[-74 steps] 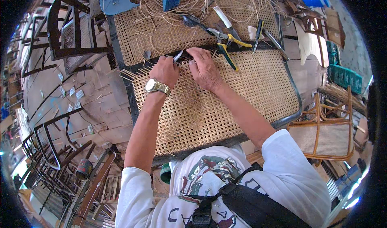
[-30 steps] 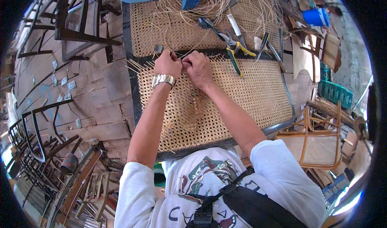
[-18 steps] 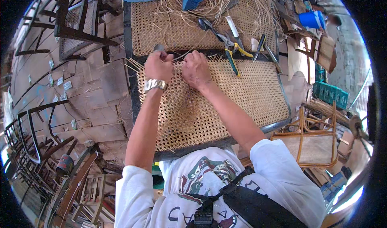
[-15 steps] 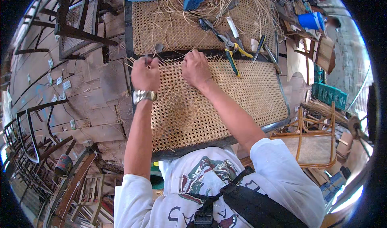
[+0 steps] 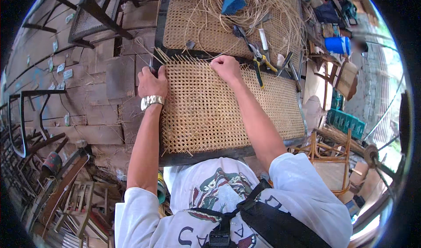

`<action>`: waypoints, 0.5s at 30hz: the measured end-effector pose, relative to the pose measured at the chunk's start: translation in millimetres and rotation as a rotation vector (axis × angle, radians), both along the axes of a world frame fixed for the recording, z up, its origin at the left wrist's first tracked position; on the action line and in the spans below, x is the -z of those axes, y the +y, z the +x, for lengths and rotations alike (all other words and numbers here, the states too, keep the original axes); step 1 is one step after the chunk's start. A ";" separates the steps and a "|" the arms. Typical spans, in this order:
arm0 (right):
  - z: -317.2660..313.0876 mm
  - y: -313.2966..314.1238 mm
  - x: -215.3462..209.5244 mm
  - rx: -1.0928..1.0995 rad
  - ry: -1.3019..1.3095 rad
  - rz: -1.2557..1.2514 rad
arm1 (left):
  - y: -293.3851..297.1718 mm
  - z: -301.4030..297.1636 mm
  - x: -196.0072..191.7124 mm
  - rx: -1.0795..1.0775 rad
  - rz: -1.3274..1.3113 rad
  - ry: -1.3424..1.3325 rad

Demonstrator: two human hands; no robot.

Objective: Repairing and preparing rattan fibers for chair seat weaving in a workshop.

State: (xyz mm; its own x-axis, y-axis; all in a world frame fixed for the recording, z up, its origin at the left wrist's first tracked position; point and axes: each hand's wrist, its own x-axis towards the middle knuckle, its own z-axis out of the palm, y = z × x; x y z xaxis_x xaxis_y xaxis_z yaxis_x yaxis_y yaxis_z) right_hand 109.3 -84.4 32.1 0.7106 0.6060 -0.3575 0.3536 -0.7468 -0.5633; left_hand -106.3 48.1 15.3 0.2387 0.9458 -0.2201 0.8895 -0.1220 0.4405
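A woven cane panel [image 5: 197,112] in a dark frame lies before me, loose cane ends [image 5: 175,58] sticking out along its far edge. At the panel's far left corner, my left hand [image 5: 152,83] is closed around a thin tool with a narrow metal tip [image 5: 151,64], its handle mostly hidden. Farther right on the same edge, my right hand [image 5: 226,68] is closed in a pinch on what looks like a thin cane strand, largely hidden by the fingers. Yellow-and-black-handled pliers [image 5: 259,64] lie right of that hand.
Beyond the dark bar is a second cane panel [image 5: 180,26], carrying a tangle of loose cane strands [image 5: 267,11], a blue block [image 5: 233,4] and a white-handled tool [image 5: 263,39]. Wooden chair frames [image 5: 101,18] stand left; a blue bucket [image 5: 337,45] and rattan chair [image 5: 329,173] are right.
My left hand has moved left, off the panel's edge to its outer corner. My right hand stays pinched by the far edge. The whole view has shifted slightly.
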 end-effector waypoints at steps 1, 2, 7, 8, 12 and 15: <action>-2.6 -2.7 2.6 -0.007 -0.004 -0.002 | 2.8 -1.7 4.3 -0.007 -0.002 -0.004; -4.9 -5.4 5.2 0.006 -0.016 0.058 | 5.9 -3.9 8.0 -0.027 -0.030 -0.039; -8.6 -3.5 6.5 -0.017 -0.002 0.001 | 9.5 -4.0 7.4 -0.061 -0.129 -0.061; -15.8 -9.1 8.0 -0.087 -0.143 0.111 | 7.2 -5.2 8.6 -0.064 -0.123 -0.057; -19.8 -24.9 17.1 -0.222 -0.371 0.331 | 7.9 -1.9 7.3 -0.064 -0.112 -0.058; -21.0 -26.0 16.2 -0.257 -0.403 0.331 | 8.3 -4.2 7.7 -0.063 -0.117 -0.067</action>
State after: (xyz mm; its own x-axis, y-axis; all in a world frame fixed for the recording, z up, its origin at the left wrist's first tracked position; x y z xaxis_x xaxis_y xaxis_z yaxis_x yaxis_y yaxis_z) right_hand 88.2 -110.4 15.9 0.5664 0.8106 0.1487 0.7351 -0.4154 -0.5358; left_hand -110.5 56.3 7.5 0.1975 0.9283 -0.3151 0.8618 -0.0112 0.5072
